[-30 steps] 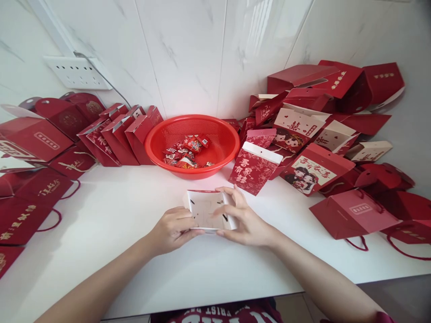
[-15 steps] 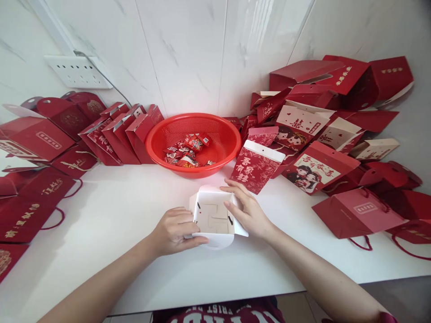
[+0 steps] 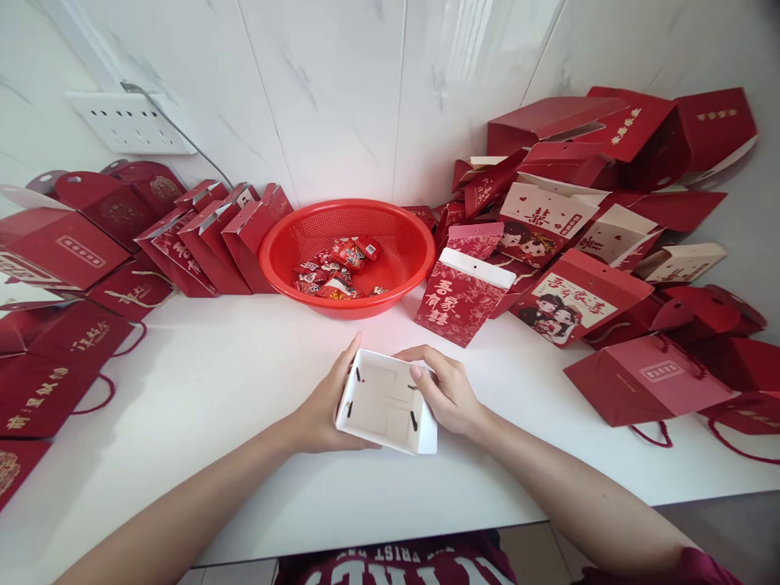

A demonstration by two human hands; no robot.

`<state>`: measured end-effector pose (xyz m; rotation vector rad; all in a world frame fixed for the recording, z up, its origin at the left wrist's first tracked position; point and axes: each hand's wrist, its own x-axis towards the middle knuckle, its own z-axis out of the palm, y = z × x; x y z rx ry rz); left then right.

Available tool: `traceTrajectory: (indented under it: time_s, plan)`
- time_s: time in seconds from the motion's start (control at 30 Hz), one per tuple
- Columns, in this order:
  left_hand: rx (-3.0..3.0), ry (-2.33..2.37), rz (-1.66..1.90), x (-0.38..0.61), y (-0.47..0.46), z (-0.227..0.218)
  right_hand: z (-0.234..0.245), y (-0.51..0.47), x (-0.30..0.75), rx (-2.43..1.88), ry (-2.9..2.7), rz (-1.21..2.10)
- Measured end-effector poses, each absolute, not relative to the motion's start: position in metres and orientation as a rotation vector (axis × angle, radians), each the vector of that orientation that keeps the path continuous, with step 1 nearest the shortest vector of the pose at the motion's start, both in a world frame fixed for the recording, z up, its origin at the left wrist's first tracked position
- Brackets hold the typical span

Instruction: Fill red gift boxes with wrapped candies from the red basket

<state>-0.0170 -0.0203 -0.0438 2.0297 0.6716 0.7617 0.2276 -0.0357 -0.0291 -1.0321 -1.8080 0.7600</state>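
Between my hands is a small cardboard box (image 3: 381,398), white inside, with its open top tilted toward me. Dark cord ends show on its inner walls, and a flap sticks out at its right side. My left hand (image 3: 326,406) wraps round the box's left side, partly beneath it. My right hand (image 3: 448,390) grips the right wall, thumb over the upper rim and fingers behind. The outside of the box is mostly hidden. Beyond it stands a red plastic basket (image 3: 280,284) with several red-wrapped snack packets (image 3: 341,268) inside.
Red gift boxes (image 3: 73,252) crowd the left side, some with rope handles. More red and cream boxes (image 3: 566,301) are heaped on the right. A red floral box (image 3: 460,301) stands right of the basket. A power strip (image 3: 127,122) is on the tiled wall above the white table (image 3: 244,504).
The box has turned slightly and tilted toward me, and the near and far flaps no longer stick out. My left hand has shifted from the near-left rim to around the left side.
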Motion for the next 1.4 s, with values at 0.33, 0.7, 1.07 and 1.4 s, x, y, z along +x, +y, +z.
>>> traceTrajectory:
  time_s: [0.33,0.7,1.07,1.4]
  plan:
    - [2.741,0.592,1.281,-0.027,-0.01,-0.051,-0.026,-0.033,0.234,-0.791,-1.986,0.232]
    - [2.24,0.557,1.025,-0.02,-0.009,-0.044,-0.024,-0.033,0.231,-0.901,-1.929,0.645]
    - [1.679,0.515,0.91,-0.003,-0.003,-0.046,-0.063,-0.013,0.198,-1.047,-1.632,0.813]
    - [1.917,0.567,1.069,-0.017,0.03,-0.044,-0.016,0.023,0.226,-0.914,-2.022,0.007]
